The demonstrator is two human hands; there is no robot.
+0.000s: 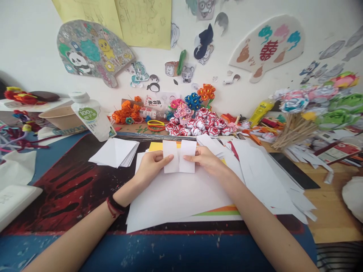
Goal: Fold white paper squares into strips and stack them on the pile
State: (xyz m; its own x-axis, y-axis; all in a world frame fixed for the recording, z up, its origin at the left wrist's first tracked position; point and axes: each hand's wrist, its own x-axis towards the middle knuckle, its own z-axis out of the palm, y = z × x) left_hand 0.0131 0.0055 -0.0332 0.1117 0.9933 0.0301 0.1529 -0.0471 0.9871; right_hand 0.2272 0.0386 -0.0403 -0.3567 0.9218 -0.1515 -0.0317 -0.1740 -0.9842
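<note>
A small white piece of paper (187,166) is held up above the desk, with a split running down its middle. The gap is wider at the top, and I cannot tell whether the halves still join at the bottom. My left hand (151,164) pinches the left half between thumb and fingers. On the other half, my right hand (205,158) has the same kind of pinch. Below both hands lies a large white sheet (181,200), over coloured sheets with orange and green edges. To the left is a stack of white paper squares (112,153).
Loose white papers (263,177) and a dark flat tablet-like thing (295,170) lie at right. Yellow-handled scissors (155,125) rest at the back, near red-and-white paper flowers (202,122). A white bottle (92,117) stands back left; a white box (17,204) sits front left.
</note>
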